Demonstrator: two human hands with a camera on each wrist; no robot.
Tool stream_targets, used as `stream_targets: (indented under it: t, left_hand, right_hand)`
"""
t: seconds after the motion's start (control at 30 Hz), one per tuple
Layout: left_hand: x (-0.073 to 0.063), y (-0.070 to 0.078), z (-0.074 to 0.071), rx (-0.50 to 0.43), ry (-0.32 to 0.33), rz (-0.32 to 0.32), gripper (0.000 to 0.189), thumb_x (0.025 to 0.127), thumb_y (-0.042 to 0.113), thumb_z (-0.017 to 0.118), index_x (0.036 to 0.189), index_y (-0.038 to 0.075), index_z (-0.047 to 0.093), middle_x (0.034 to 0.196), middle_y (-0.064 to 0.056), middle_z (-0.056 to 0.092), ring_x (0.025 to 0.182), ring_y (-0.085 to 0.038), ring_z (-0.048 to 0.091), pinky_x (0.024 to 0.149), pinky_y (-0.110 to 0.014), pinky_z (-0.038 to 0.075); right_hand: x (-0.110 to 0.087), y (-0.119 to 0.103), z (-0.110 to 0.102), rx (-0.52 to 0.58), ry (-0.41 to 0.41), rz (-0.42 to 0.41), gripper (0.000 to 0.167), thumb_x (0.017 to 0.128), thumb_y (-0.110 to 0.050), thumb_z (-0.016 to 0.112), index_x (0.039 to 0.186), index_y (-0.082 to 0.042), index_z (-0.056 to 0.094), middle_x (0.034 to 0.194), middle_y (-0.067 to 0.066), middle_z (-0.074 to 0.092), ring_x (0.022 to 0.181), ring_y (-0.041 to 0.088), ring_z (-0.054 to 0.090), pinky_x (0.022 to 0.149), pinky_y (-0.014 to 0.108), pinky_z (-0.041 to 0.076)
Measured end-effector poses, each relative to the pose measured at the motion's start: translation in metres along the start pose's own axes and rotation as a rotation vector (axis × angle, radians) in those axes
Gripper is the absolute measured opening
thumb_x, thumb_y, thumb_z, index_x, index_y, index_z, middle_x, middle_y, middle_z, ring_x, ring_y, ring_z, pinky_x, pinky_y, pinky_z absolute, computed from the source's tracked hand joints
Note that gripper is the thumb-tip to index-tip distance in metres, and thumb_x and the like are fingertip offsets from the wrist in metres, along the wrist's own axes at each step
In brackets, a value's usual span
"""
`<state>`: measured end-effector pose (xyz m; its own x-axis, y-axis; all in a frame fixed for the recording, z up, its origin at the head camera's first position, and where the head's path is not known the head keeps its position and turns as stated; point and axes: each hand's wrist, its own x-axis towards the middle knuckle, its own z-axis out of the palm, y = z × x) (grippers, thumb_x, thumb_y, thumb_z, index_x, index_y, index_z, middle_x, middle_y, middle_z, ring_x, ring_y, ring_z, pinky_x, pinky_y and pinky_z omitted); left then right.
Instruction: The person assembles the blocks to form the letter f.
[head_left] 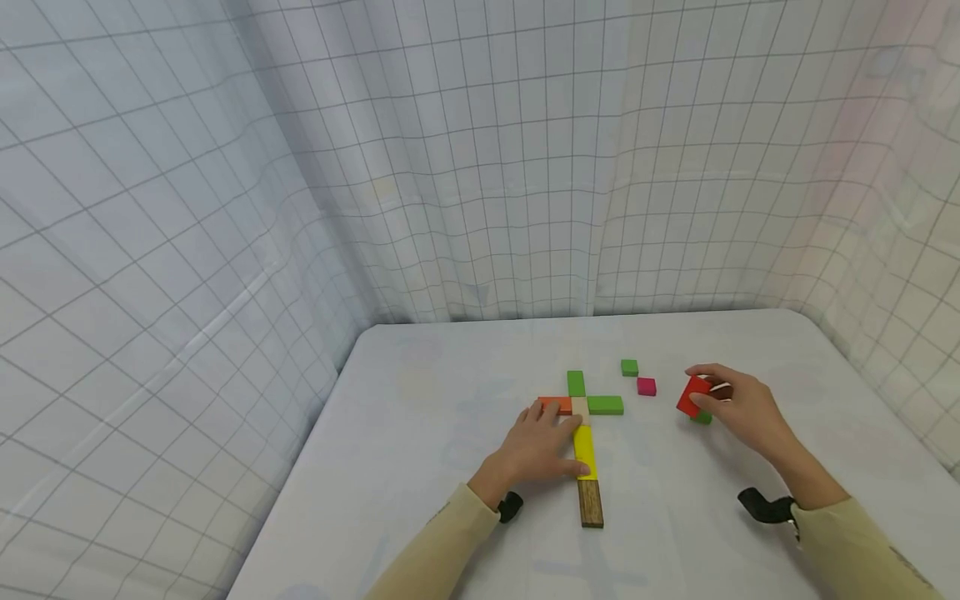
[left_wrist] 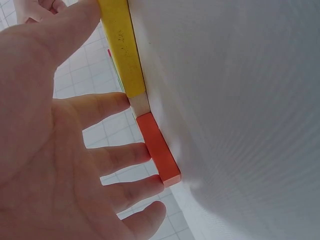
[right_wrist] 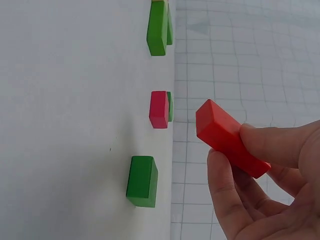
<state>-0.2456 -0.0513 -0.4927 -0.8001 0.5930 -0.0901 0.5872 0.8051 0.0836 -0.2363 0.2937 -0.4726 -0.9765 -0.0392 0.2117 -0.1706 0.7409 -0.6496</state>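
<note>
A: Head view: what is the right hand [head_left: 742, 410] holding?
B: It is gripping the red block [head_left: 692, 396] above the counter [head_left: 420, 475].
A: Left wrist view?
B: The left fingers [left_wrist: 117, 156] are resting, nearly straight, against the orange block [left_wrist: 159, 147], probably steadying it.
A: Right wrist view?
B: The right fingers [right_wrist: 222, 182], curled, are pinching the red block, apparently leaving one end exposed. No container is showing.

The table [head_left: 420, 450] is white, and its 2 far corners are rounded. On its surface there are some faint greyish marks. Around the table, on 3 sides, hangs a white curtain [head_left: 487, 167] with a grid of thin dark lines. It falls in soft folds, and on the right side it has a slightly pink tint. Both wrist views also show this grid.
</note>
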Motion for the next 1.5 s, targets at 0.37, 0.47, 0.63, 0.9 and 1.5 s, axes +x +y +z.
stream_targets:
  t: [0.37,0.47,0.63,0.9,1.5]
  left_hand:
    - [-0.001,0.0,-0.002,0.016,0.005,0.013,0.081,0.088,0.071,0.059,0.155,0.03,0.039,0.155,-0.008,0.037,0.144,-0.038,0.028,0.117,-0.05,0.027]
    - [-0.001,0.0,-0.001,0.014,0.003,0.012,0.082,0.088,0.072,0.059,0.156,0.031,0.039,0.155,-0.008,0.036,0.145,-0.038,0.028,0.117,-0.05,0.027]
    - [0.0,0.0,0.0,0.016,-0.002,0.011,0.082,0.088,0.072,0.058,0.156,0.031,0.038,0.156,-0.008,0.036,0.145,-0.038,0.027,0.117,-0.05,0.026]
    - [0.001,0.0,0.0,0.013,-0.003,0.008,0.082,0.088,0.072,0.059,0.156,0.031,0.039,0.156,-0.008,0.036,0.145,-0.038,0.027,0.117,-0.05,0.027]
    - [0.001,0.003,-0.001,-0.025,-0.028,-0.015,0.089,0.082,0.079,0.056,0.156,0.032,0.037,0.158,-0.007,0.032,0.146,-0.036,0.023,0.117,-0.052,0.026]
  right_hand:
    - [0.015,-0.013,0.016,0.055,0.008,0.001,0.041,0.095,-0.016,0.071,0.134,-0.011,0.061,0.114,0.018,0.064,0.097,0.035,0.063,0.068,0.032,0.055]
    - [0.02,-0.015,0.022,0.066,0.018,0.001,0.04,0.094,-0.016,0.072,0.133,-0.012,0.062,0.113,0.017,0.065,0.097,0.035,0.064,0.069,0.032,0.055]
    - [0.027,-0.019,0.03,0.079,0.034,0.003,0.039,0.094,-0.016,0.073,0.132,-0.012,0.063,0.114,0.017,0.066,0.097,0.035,0.064,0.071,0.035,0.055]
    - [0.038,-0.021,0.047,0.084,0.041,0.002,0.037,0.094,-0.013,0.071,0.13,-0.012,0.063,0.116,0.019,0.065,0.096,0.034,0.064,0.072,0.037,0.056]
    - [0.068,-0.029,0.074,0.131,0.04,0.005,0.036,0.094,-0.014,0.072,0.128,-0.012,0.064,0.115,0.019,0.065,0.094,0.032,0.064,0.069,0.034,0.057]
